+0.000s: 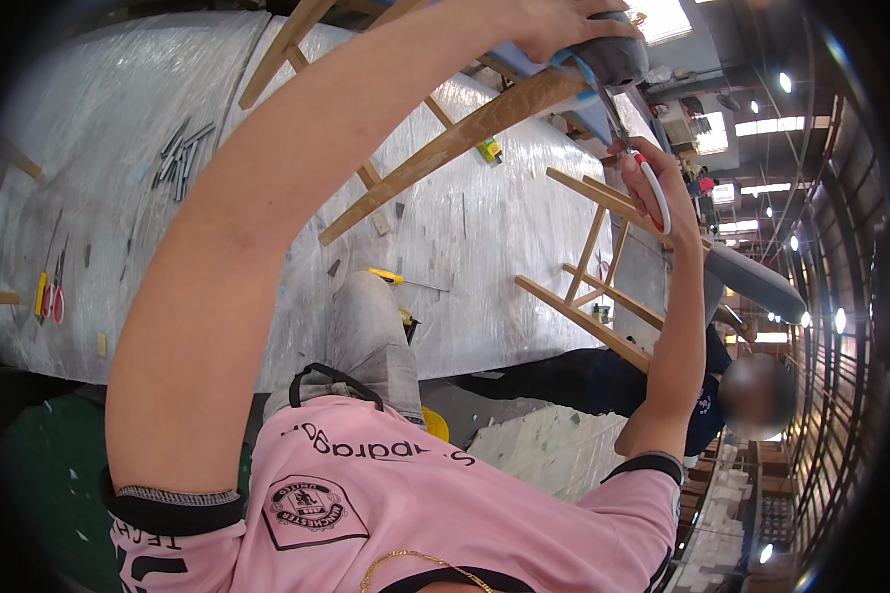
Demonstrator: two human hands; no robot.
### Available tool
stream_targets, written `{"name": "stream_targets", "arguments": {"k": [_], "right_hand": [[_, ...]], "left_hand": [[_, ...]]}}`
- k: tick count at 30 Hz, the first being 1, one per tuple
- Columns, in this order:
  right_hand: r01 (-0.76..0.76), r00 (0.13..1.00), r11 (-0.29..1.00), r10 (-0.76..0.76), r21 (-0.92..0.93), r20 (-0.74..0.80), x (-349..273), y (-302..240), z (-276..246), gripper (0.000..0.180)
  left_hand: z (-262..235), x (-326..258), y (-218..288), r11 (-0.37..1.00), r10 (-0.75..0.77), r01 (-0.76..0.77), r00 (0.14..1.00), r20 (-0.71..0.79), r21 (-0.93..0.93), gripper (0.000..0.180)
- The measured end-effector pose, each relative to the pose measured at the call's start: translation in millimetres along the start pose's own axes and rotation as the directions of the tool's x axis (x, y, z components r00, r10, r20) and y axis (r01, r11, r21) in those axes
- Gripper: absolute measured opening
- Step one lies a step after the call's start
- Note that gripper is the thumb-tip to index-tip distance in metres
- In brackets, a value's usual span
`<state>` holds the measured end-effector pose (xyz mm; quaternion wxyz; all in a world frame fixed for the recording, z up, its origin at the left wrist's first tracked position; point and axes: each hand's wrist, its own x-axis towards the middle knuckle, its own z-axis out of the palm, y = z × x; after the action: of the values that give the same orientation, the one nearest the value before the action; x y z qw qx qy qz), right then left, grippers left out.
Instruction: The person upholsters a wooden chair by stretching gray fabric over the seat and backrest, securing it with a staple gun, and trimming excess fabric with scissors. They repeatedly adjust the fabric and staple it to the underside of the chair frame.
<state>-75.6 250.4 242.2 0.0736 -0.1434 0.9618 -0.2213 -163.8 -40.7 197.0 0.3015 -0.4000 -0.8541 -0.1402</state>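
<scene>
My left hand [554,25] is raised and grips the edge of a grey padded chair seat [618,57] with a blue strip around it. The chair is upturned, and its wooden legs [445,148] slant down to the left. My right hand [667,168] holds scissors [655,198] with white and red handles. Their blades point up toward the seat edge, just below my left hand.
A table covered in plastic sheet [119,119] carries grey metal parts [183,153], a yellow knife [386,276] and red scissors [57,301]. A second wooden chair frame [593,296] with a grey seat [756,282] stands at right. Behind it sits another person in dark clothes [603,381].
</scene>
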Motion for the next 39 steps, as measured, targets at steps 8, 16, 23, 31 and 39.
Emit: {"name": "stream_targets", "arguments": {"k": [8, 16, 23, 31, 39], "right_hand": [[-0.075, 0.997, 0.995, 0.076, -0.061, 0.021, 5.7, -23.6, -1.7, 0.061], [-0.053, 0.998, 0.989, 0.048, -0.135, -0.042, 1.3, -29.6, 5.0, 0.065], [-0.072, 0.997, 0.983, 0.076, -0.171, 0.015, 8.7, -29.0, -4.9, 0.071], [-0.065, 0.996, 0.986, 0.073, -0.156, 0.044, 11.6, -42.8, -4.0, 0.068], [-0.043, 0.999, 0.98, 0.041, -0.192, -0.016, 7.6, -34.8, 10.8, 0.062]], "left_hand": [[2.9, -3.7, -0.2, 1.0, -0.004, 0.005, 1.0, -0.023, 0.012, 0.106], [2.6, -0.2, 0.0, 1.0, -0.016, 0.016, 1.0, 0.001, 0.0, 0.105], [1.4, -0.2, 2.7, 0.999, -0.031, 0.031, 0.999, 0.015, 0.024, 0.102], [10.4, -5.2, 2.6, 0.999, 0.006, -0.011, 0.992, -0.123, -0.041, 0.096], [14.3, 3.2, -4.1, 0.999, 0.001, 0.003, 0.996, -0.088, 0.047, 0.097]]}}
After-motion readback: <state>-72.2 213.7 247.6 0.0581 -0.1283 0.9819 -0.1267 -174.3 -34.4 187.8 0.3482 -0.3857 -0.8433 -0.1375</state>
